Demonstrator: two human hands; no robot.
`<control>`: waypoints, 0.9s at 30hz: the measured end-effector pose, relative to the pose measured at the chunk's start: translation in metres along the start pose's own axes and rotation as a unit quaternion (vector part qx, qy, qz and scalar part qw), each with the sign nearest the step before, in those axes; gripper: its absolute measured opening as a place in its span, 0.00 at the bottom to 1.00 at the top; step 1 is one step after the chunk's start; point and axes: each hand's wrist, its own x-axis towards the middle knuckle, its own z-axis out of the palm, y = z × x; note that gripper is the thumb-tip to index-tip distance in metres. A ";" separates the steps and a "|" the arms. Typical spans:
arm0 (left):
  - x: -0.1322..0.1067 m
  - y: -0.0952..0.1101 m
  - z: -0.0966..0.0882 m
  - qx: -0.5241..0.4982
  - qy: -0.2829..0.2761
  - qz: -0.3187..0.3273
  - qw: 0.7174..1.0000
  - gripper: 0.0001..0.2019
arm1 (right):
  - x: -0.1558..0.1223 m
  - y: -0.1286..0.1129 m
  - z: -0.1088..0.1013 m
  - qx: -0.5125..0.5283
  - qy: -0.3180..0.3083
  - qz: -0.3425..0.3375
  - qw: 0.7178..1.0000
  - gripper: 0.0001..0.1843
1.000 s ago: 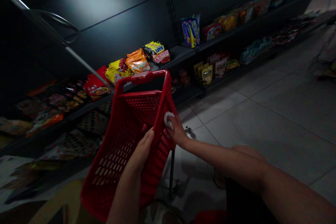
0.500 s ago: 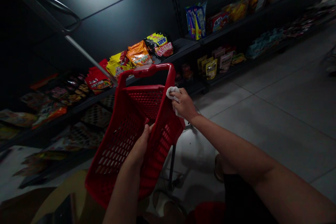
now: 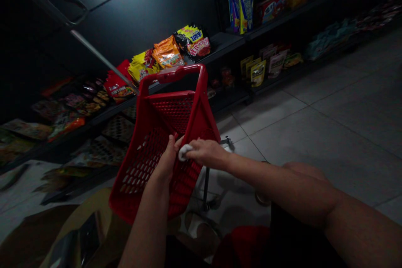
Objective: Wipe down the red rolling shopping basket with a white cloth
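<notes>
White cloth (image 3: 184, 152) at red shopping cart (image 3: 207, 122)

The left hand (image 3: 166, 161) is clamped on the cart's side rim (image 3: 192, 117). The right hand (image 3: 207, 153) clasps the cloth at this same side. Behind, snack packets (image 3: 168, 52) lie on a dark shelf (image 3: 226, 45).

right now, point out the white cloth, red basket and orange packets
white cloth (image 3: 182, 151): head view, bunched end beyond the fingers
red basket (image 3: 206, 119): head view, side wall
orange packets (image 3: 168, 53): head view, front packet's face

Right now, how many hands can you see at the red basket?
2: the left hand at the side of the basket, and the right hand close by, holding a white cloth. No other hand shows.
</notes>
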 end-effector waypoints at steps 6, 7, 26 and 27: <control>-0.001 0.001 0.003 -0.086 -0.032 -0.023 0.996 0.37 | 0.016 0.036 -0.025 -0.005 0.047 0.251 0.967 0.26; 0.001 0.001 0.001 -0.091 -0.027 -0.027 0.995 0.36 | 0.013 0.025 -0.019 0.001 0.036 0.234 0.972 0.25; -0.001 0.002 0.008 -0.092 -0.062 0.002 0.994 0.33 | 0.015 0.027 -0.014 0.007 0.059 0.235 0.970 0.23; 0.000 0.001 0.007 -0.082 -0.051 0.006 0.995 0.32 | 0.011 0.017 -0.007 0.013 0.045 0.206 0.978 0.22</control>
